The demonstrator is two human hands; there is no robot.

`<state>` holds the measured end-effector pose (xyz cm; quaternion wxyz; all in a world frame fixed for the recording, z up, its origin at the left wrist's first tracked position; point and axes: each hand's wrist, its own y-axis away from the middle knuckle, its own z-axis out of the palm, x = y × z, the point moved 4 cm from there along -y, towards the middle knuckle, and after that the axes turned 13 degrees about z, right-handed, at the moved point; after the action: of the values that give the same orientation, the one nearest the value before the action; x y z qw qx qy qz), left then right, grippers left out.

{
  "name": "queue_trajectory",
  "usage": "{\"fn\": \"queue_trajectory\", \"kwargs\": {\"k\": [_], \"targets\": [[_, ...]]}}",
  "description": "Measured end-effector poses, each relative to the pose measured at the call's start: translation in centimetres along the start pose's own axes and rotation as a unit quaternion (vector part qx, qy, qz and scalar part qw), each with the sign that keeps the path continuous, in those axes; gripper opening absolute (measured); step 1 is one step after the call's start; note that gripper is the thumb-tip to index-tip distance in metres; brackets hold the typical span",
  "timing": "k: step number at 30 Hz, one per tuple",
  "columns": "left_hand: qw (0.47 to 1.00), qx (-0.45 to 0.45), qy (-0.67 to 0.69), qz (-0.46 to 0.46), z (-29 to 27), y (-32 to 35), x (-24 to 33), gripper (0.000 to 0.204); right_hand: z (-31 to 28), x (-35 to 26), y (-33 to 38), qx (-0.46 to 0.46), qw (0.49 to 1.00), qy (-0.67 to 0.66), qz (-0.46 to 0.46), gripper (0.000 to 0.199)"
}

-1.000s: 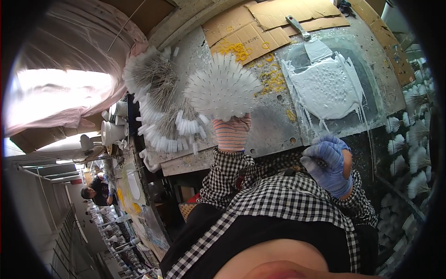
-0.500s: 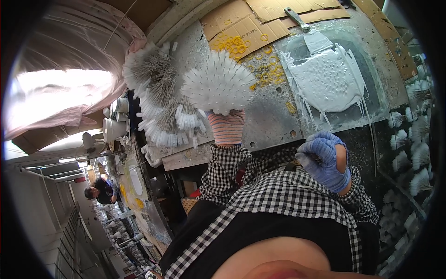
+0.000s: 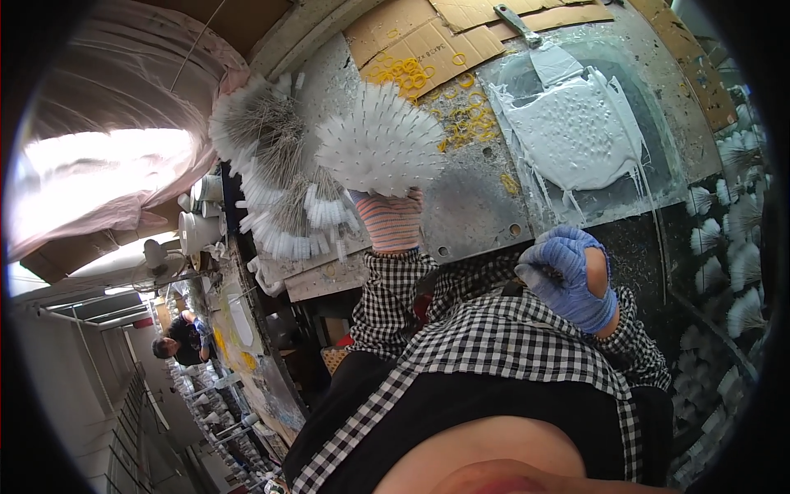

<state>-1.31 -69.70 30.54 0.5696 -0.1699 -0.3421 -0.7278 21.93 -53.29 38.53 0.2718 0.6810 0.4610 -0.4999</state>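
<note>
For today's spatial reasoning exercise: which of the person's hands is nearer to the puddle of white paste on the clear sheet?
Right. The right hand, in a blue glove, sits just below the white paste; the left hand holds a white-tipped fan bundle well off to its left.

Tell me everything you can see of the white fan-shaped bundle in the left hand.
The fan-shaped bundle is a spread of many thin stems, each tipped with a white blob, forming a rounded half-disc that looks freshly coated. The stems gather at the bottom into the left hand, in a striped knit glove, which grips it upright above the grey worktable. Similar bundles lie just to its left; whether they touch is unclear. The white paste sheet lies apart, to its right.
</note>
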Motion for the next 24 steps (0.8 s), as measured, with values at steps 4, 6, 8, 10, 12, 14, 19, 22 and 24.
{"fn": "queue_trajectory", "kwargs": {"k": [4,6,8,10,12,14,19,22,24], "targets": [[0.999,-0.03,-0.039,-0.001,-0.3,-0.3,-0.1,0.059,-0.1,0.4,0.3,-0.005,1.0,0.008,0.009,0.012],[0.998,-0.032,-0.046,-0.006,0.1,0.1,-0.3,0.06,-0.1,0.5,0.4,-0.004,1.0,0.007,0.011,0.011],[0.998,-0.061,-0.008,-0.022,-0.2,-0.2,-0.5,0.057,-0.1,0.8,0.4,-0.001,1.0,0.007,0.013,0.011],[0.995,-0.089,0.029,-0.033,-1.1,-0.9,-0.4,0.053,0.0,0.9,0.5,-0.004,1.0,0.005,0.012,0.011],[0.981,-0.188,0.031,-0.023,-1.4,-1.7,-0.3,0.054,0.0,1.0,0.4,-0.002,1.0,0.004,0.009,0.012],[0.983,-0.181,0.015,-0.035,-1.9,-1.9,-0.4,0.053,0.0,1.4,0.5,0.002,1.0,0.004,0.009,0.012],[0.984,-0.147,-0.064,-0.077,-0.9,-0.3,0.1,0.052,-0.4,2.2,0.9,0.023,1.0,0.005,-0.01,0.012],[0.981,-0.128,-0.11,-0.096,-0.6,0.7,0.7,0.051,-1.7,2.6,0.7,0.031,0.999,0.009,-0.006,0.012],[0.977,-0.116,-0.14,-0.11,-0.9,1.0,0.7,0.05,-2.9,2.9,0.7,0.06,0.998,0.016,0.008,0.011]]}}
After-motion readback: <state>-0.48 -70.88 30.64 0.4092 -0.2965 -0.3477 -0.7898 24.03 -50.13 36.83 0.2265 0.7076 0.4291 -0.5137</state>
